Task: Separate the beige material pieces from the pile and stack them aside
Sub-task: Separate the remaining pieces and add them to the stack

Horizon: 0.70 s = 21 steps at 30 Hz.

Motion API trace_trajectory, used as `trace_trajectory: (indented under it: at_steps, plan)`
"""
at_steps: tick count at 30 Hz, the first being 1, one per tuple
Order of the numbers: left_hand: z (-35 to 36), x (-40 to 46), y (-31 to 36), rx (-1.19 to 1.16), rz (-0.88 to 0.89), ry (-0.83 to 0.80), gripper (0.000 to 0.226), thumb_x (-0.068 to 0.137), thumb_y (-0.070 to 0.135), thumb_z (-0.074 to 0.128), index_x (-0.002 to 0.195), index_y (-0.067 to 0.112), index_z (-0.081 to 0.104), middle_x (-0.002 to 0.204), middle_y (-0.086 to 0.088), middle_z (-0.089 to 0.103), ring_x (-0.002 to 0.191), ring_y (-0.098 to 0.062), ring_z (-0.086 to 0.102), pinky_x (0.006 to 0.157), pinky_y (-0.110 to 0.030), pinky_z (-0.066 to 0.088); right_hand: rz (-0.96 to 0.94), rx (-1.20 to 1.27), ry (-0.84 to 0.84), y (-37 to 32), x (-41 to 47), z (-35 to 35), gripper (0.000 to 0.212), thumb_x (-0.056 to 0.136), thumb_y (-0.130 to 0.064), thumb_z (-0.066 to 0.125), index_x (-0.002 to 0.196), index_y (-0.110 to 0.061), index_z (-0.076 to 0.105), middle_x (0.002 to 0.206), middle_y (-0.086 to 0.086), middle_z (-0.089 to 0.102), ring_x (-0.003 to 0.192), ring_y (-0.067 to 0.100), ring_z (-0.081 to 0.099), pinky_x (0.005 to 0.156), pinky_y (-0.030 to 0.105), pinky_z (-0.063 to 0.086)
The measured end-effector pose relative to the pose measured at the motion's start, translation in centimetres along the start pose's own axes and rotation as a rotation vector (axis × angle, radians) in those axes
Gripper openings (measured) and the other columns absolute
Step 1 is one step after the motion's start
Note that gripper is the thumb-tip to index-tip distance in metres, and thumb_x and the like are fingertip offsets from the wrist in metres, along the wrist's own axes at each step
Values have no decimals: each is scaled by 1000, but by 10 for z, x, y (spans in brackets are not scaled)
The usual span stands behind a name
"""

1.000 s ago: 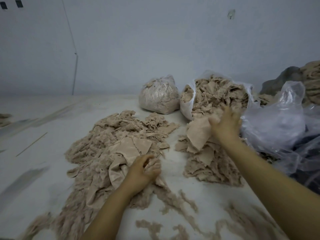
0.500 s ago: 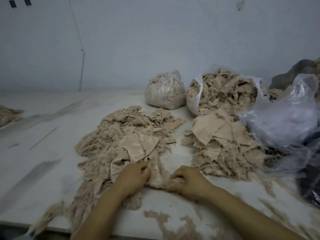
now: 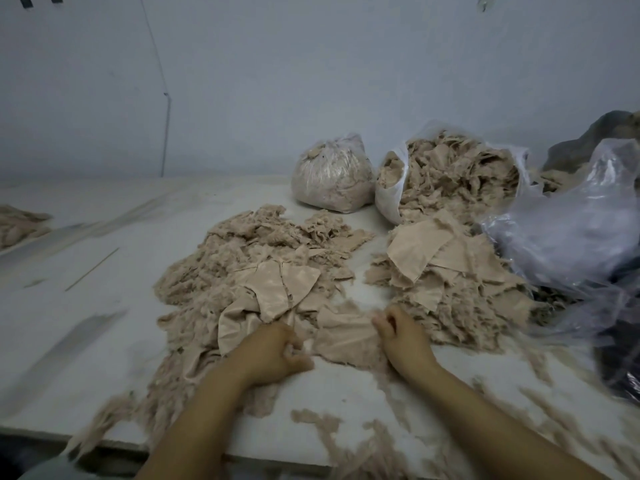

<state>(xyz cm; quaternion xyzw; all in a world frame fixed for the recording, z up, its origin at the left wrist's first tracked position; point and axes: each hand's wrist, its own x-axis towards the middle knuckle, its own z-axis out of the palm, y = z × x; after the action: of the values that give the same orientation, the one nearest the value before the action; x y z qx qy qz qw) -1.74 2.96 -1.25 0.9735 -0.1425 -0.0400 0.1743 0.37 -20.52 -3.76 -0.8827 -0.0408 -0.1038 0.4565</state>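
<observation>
On the white table (image 3: pixel 86 327), the pile (image 3: pixel 249 271) of beige scraps lies left of centre, and the left hand (image 3: pixel 273 355) at its near edge curls its fingers around a beige piece (image 3: pixel 346 336). The right hand (image 3: pixel 401 336) pinches the same piece's other edge. Right of it sits the stack (image 3: pixel 446 271), with 2 bags (image 3: pixel 332 174) behind.

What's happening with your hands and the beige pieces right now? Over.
Left hand and right hand both gripping one beige piece at the pile edge. Stack waiting right. Nothing blocking.
</observation>
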Motion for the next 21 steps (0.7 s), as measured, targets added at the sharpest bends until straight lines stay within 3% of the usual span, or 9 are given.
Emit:
trace_trajectory:
  at_steps: [2,5,7,9,11,13,17,19,21]
  plan:
    - [-4,8,19,-137,106,211,23,93,36,54,85,18,65,84,5,60,78,-11,54,76,-39,47,-68,105,-61,-6,-6,3,22,96,-20,54,78,-10,48,64,-5,47,56,6,41,52,18,31]
    - [1,26,43,-282,177,210,26,99,25,44,121,24,59,108,15,55,102,-9,56,88,-24,44,-148,218,-120,-14,-13,7,16,93,-18,59,79,-14,55,65,-6,50,58,2,45,59,21,36]
    - [14,34,44,-247,131,157,17,97,19,46,96,27,61,94,7,60,95,-20,59,79,-27,43,-174,232,-52,-17,-14,4,21,91,-10,60,73,-18,51,64,-7,48,59,0,45,59,16,35]
    - [23,37,32,-350,-48,275,23,92,5,47,76,21,52,84,-3,63,86,-27,59,72,-26,44,-135,277,96,-14,-12,-7,24,90,-6,59,73,-19,49,65,-6,49,60,-3,46,57,12,35]
    - [25,36,18,-460,-161,390,25,92,-3,44,76,15,51,80,-3,62,81,-24,58,62,-13,41,-58,349,168,-11,-8,-18,19,92,-8,57,77,-17,50,67,-5,48,56,-3,43,55,13,35]
    - [21,36,19,-444,-124,474,21,97,5,44,82,13,57,81,2,60,81,-20,57,61,-9,38,-1,405,139,-9,-4,-21,15,95,-12,53,81,-16,51,68,-5,47,53,-3,40,52,15,33]
    - [14,38,59,-783,28,326,20,94,35,55,112,29,60,101,21,61,89,12,57,71,-4,42,-38,612,30,-26,-6,-12,14,96,-11,53,85,-18,56,72,-5,58,62,1,52,60,15,43]
    - [15,38,75,-924,38,199,12,89,35,63,96,25,65,82,9,62,70,-2,58,61,-17,47,-92,563,46,-30,-7,-8,12,95,-12,54,86,-19,58,75,-2,61,66,3,55,62,17,45]
    - [16,38,80,-1018,39,163,19,91,27,61,76,15,61,63,-4,52,54,-13,46,51,-25,38,-98,486,106,-29,-7,-9,12,95,-16,56,84,-22,59,74,1,62,64,5,53,63,22,44]
